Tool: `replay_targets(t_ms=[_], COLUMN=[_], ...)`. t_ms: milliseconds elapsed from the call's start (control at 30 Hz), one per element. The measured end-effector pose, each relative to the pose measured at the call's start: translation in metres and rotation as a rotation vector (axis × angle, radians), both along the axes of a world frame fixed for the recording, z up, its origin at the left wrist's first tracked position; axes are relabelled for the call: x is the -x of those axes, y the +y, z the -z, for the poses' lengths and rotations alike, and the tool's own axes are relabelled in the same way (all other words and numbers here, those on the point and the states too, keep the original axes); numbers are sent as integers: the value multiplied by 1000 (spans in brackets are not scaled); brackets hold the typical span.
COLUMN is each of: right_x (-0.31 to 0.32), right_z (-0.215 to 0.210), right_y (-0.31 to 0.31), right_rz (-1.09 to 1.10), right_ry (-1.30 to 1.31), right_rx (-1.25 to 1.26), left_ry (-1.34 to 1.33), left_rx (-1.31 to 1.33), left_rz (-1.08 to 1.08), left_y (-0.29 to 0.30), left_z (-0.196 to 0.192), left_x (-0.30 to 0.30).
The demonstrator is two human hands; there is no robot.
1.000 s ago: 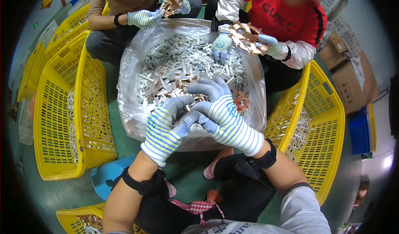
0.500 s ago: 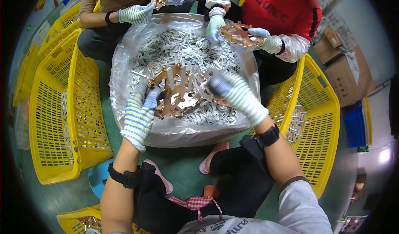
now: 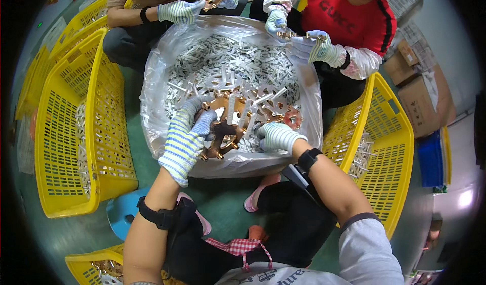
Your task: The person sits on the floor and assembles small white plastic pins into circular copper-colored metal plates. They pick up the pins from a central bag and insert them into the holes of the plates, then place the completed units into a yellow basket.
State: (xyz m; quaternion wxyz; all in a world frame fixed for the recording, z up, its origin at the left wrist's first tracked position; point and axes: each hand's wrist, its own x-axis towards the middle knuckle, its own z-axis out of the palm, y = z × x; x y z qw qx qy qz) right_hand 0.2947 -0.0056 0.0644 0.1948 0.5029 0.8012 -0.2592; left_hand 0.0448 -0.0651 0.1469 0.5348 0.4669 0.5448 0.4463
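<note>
My left hand (image 3: 183, 139), in a striped knit glove, grips the left side of a copper-coloured metal frame (image 3: 223, 131). The frame is tilted, with holes, stubby posts and a few pale strips standing up from it. Low at its right side is my gloved right hand (image 3: 280, 136). Its fingers curl inward, and what they hold, if anything, is hidden. Behind them, pale strips (image 3: 217, 57) fill a container lined with clear plastic (image 3: 162, 156). Another copper-coloured piece (image 3: 292, 118) lies among the strips just beyond my right hand.
Across the container, two co-workers' gloved hands (image 3: 178, 12) (image 3: 324, 49) hold similar copper-coloured parts. Yellow plastic baskets (image 3: 109, 128) (image 3: 390, 148) flank the container, with pale pieces inside. A blue round stool (image 3: 121, 216) stands at lower left, cardboard boxes (image 3: 422, 100) at far right.
My right hand has moved down and toward me, from above the frame's right side to low beside it. My left hand has tilted the frame. The co-worker at right has turned their part edge-on.
</note>
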Motion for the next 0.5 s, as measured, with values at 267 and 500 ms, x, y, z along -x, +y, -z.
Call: replay_targets(t_ms=[267, 500], right_x=[-15, 23], right_z=[-59, -99], right_y=[-2, -34], right_rz=[334, -40], right_ry=[945, 1071], right_rx=[-340, -636], left_ry=[-57, -99], left_rx=[23, 56], left_rz=[115, 201], left_y=[-4, -6], left_z=[8, 16], left_x=[-7, -20])
